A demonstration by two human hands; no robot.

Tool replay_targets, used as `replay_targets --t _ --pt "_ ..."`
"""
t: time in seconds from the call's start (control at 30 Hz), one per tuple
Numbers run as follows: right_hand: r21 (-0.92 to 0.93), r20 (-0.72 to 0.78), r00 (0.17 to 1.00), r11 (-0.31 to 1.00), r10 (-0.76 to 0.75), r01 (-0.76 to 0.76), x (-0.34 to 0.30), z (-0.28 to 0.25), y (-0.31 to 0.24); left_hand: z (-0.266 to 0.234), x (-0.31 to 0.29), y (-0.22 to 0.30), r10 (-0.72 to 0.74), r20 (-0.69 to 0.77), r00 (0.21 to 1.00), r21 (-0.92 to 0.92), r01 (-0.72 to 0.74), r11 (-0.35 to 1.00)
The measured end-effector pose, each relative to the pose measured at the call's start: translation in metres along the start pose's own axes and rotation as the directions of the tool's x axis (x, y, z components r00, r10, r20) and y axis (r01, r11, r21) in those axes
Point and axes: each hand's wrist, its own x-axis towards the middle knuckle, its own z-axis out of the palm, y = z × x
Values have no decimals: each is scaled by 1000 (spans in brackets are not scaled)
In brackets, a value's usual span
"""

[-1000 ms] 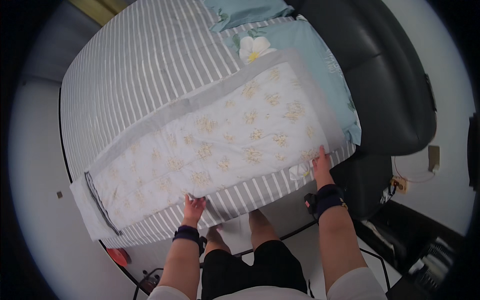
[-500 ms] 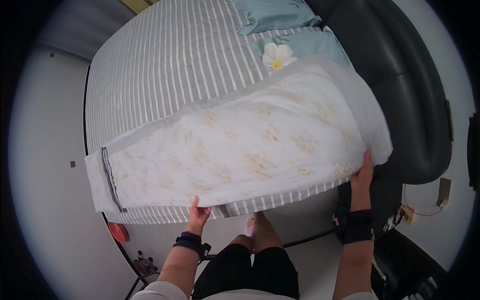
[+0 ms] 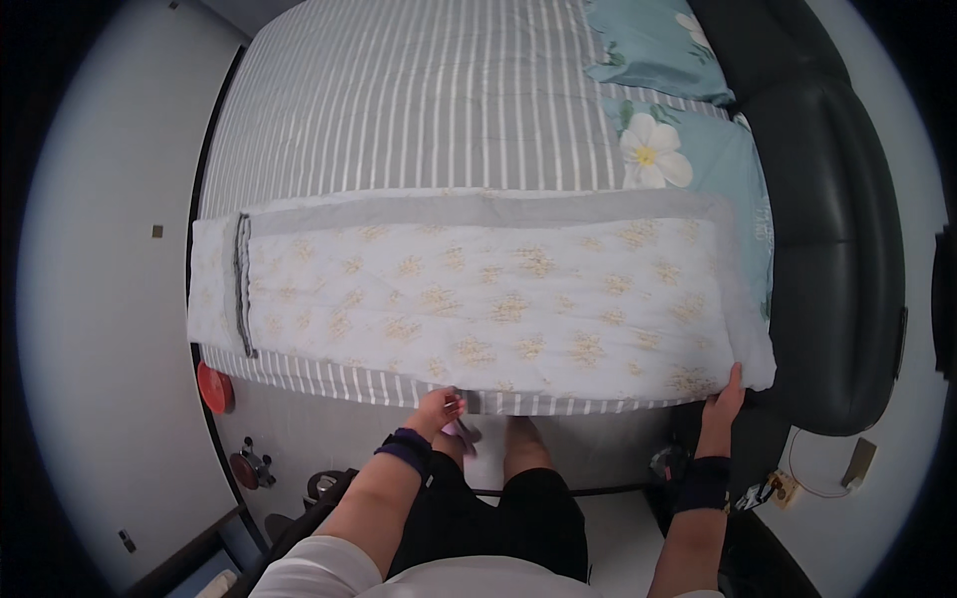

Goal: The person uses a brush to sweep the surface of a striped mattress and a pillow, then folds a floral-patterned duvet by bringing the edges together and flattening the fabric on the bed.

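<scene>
A folded white quilt [image 3: 558, 289] with yellow-gold blossom prints and a grey border lies along the near side of the bed. At its near right corner, my right hand [image 3: 725, 401] has the thumb on top and the fingers underneath, gripping the edge. My left hand [image 3: 439, 409] is just below the middle of the quilt's near edge, palm partly turned up. Its fingers are loosely bent and apart, with nothing visible in them. Toward the left end, a dark grey trim [image 3: 242, 284] crosses the quilt where a fold shows.
Grey-and-white striped bedding [image 3: 419, 110] covers the bed. Teal pillows with white flowers, one of them a near pillow [image 3: 713, 149], rest against the black padded headboard [image 3: 837, 219]. On the floor are a red basin [image 3: 214, 387] and a small wheeled item [image 3: 251, 463]. A power strip [image 3: 785, 488] is at right.
The quilt's far edge has come down from the near pillow and now lies straighter and flatter. My left hand has let go of the near edge; my right hand still grips the corner.
</scene>
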Motion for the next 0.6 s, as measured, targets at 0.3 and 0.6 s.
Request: replay_targets --t 0.3,0.6 --pt "-453 129 942 826 -311 335 -95 120 30 -21 -44 2 73 232 970 207 -122 971" --pt "-84 958 187 408 -219 909 -307 263 172 -114 -86 51 18 300 954 247 -96 964"
